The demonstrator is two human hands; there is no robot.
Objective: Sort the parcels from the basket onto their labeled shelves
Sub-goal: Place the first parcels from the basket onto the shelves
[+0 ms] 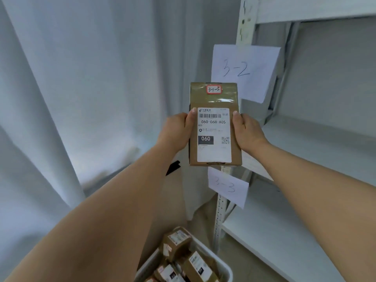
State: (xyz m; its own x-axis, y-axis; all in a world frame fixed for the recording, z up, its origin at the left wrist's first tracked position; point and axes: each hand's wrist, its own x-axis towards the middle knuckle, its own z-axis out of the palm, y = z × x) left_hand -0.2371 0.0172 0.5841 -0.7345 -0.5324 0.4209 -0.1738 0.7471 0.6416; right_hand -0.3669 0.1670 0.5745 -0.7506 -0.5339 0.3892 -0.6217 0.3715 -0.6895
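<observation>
Box: the small brown box [214,124] is held up in the middle, in front of the white shelves [317,139] on the right.
Left hand: the left hand [177,133] grips its left side.
Right hand: the right hand [247,130] grips its right side.
Feel: it looks light and stiff, but the tape may be slippery.
Best hold: both long sides.
Tag: the red tag [214,89] seems to read 3-1-5.
Basket: the basket [223,265], near and low, holds more boxes.

light: soft, even, cool white, source not visible | shadows: faint, under shelf [317,127] boards | glare: mild sheen on tape across parcel [214,123] top | focus: parcel label sharp, sheet "3-3" [227,187] soft, boxes in basket [225,265] blurry | distortion: wide-angle, forearms stretched at lower edge, post [243,23] bowed
</observation>
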